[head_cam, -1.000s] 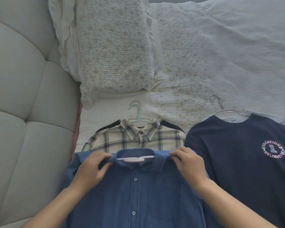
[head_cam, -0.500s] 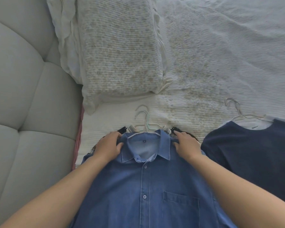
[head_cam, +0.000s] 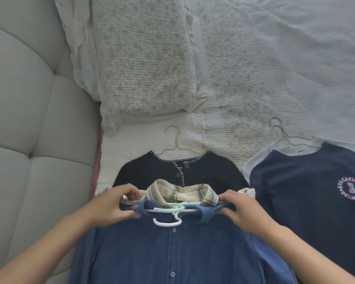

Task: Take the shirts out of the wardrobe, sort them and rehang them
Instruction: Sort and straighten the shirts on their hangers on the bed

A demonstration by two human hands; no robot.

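In the head view, the left hand (head_cam: 113, 206) and the right hand (head_cam: 241, 210) each pinch a shoulder of the denim shirt (head_cam: 172, 253) at lower centre, together with the plaid shirt (head_cam: 180, 191) just behind it. A white hanger (head_cam: 168, 221) and a green hanger (head_cam: 178, 206) show at the collars. Above lies a black cardigan (head_cam: 203, 171); at the right edge, a navy T-shirt (head_cam: 305, 191). A pillow (head_cam: 143, 64) sits upper left on the bed (head_cam: 285, 68).

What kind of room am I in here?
Most likely a bedroom: shirts lie on a bed with a white cover, a pillow and a padded headboard.
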